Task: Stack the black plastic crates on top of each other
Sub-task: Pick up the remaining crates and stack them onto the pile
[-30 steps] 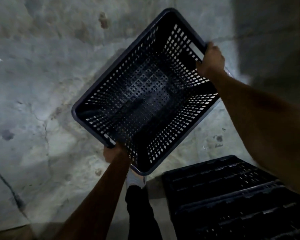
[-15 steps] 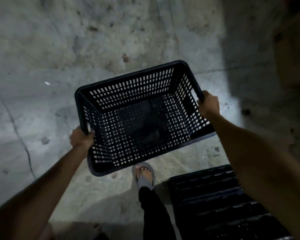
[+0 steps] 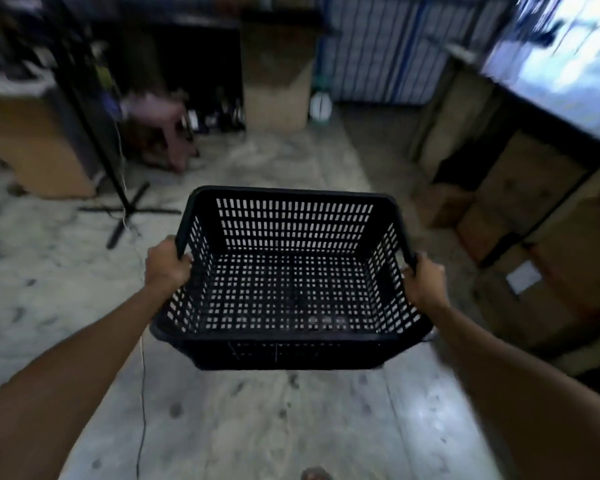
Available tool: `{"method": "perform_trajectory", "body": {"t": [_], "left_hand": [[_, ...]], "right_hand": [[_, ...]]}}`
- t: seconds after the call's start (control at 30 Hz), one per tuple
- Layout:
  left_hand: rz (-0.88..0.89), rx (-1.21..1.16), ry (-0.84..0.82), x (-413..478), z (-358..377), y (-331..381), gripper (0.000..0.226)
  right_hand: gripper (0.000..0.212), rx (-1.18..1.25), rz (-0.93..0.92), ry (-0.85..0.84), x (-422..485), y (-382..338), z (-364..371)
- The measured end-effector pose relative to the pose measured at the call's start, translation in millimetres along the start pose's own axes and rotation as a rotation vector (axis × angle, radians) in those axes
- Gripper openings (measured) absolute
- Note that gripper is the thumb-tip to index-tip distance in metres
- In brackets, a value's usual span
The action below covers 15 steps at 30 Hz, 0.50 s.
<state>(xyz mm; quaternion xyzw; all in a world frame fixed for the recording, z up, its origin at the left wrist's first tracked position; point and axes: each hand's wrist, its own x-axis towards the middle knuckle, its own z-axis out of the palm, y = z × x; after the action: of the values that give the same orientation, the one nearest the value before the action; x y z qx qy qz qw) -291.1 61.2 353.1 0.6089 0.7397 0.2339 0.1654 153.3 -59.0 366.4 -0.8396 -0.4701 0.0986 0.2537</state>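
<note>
I hold one black plastic crate level in the air in front of me, its open top up and its perforated walls and floor showing. My left hand grips the rim on its left short side. My right hand grips the rim on its right short side. The crate is empty. No other black crate shows in this view.
A blurred storeroom lies ahead: cardboard boxes on dark shelving at the right, a brown box at the left, a black stand with crossed feet, a pink stool, a thin cable on the marbled floor.
The view has swung up from the floor to the room. The crate has turned level and square to me. The stacked black crates at lower right have left the frame.
</note>
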Motion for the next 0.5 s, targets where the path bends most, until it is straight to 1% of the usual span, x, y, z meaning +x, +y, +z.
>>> {"method": "perform_trajectory", "body": {"t": [0.03, 0.1, 0.23, 0.3, 0.37, 0.43, 0.5], "left_hand": [[0.040, -0.024, 0.027, -4, -52, 22, 0.016], [0.117, -0.055, 0.074, -14, -129, 60, 0.016], [0.255, -0.153, 0.192, -51, -284, 144, 0.028], [0.296, -0.191, 0.219, -73, -347, 185, 0.032], [0.313, -0.241, 0.254, -93, -400, 223, 0.031], [0.351, -0.287, 0.305, -124, -446, 263, 0.032], [0.378, -0.307, 0.339, -149, -479, 293, 0.034]], "right_hand": [[0.028, 0.009, -0.023, 0.055, -10, -30, -49], [0.029, 0.020, -0.035, 0.138, -29, -73, -129], [0.025, 0.016, -0.072, 0.308, -71, -143, -294], [0.026, -0.009, -0.090, 0.402, -96, -166, -368], [0.026, -0.010, -0.127, 0.485, -118, -182, -431], [0.026, 0.015, -0.140, 0.588, -150, -185, -498], [0.028, 0.038, -0.160, 0.684, -174, -185, -548]]}}
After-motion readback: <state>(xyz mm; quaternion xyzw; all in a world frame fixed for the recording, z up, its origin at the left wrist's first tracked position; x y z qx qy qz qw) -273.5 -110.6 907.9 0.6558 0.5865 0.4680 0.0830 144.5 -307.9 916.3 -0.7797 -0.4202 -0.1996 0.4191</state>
